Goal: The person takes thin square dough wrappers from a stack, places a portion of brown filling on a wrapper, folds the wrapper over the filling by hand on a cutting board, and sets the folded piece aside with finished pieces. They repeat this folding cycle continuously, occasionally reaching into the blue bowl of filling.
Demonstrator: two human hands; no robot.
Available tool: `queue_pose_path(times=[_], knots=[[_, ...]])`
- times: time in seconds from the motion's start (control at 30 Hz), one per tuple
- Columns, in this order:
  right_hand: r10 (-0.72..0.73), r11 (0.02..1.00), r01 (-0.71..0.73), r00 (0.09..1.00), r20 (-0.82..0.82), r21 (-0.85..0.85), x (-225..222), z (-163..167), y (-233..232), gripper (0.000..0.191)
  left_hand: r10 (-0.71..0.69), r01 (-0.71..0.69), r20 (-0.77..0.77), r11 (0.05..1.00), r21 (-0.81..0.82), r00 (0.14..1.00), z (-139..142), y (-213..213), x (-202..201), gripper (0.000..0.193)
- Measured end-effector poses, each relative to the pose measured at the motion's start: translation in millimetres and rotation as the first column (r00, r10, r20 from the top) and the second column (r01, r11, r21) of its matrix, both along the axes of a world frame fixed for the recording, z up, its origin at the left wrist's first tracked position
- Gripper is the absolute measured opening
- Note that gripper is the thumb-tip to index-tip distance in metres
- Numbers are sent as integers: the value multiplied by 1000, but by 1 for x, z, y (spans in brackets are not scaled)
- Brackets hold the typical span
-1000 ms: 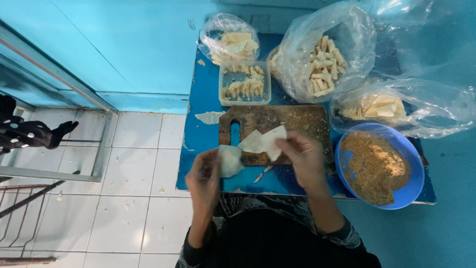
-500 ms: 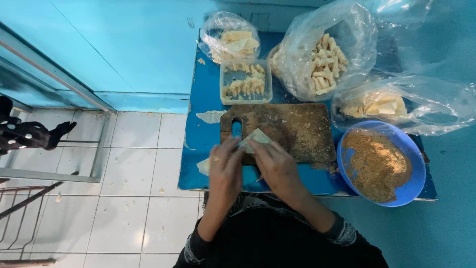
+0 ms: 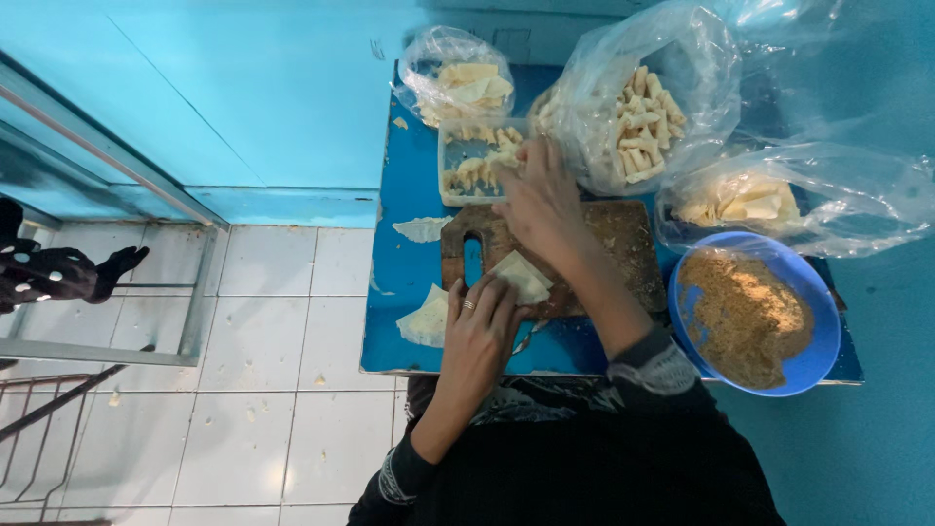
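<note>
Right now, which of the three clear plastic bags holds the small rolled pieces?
The big middle bag, behind the board and beside the right hand. The left bag and the right bag hold flat pale sheets.
</note>
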State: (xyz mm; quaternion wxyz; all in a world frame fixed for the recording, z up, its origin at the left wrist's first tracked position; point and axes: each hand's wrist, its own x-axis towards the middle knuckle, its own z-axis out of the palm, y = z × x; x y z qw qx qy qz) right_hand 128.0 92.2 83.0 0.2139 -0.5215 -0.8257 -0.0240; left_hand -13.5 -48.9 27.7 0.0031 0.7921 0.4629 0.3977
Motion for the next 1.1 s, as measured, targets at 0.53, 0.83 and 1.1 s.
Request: queue_pose_path(times=[0.53, 0.83, 1.1], knots=[[34, 999, -35, 999, -30, -35, 1, -40, 30, 17, 13, -14, -37, 1000, -9, 999, 1, -5, 0, 28], [59, 981, -93, 979, -194, -169, 12, -13, 20, 24, 33, -33, -50, 999, 0, 998, -3, -5, 1, 26], [86, 995, -88, 996, 38, 46, 43, -17, -101, 22, 39, -41, -64, 999, -17, 997, -3, -7, 1, 29]])
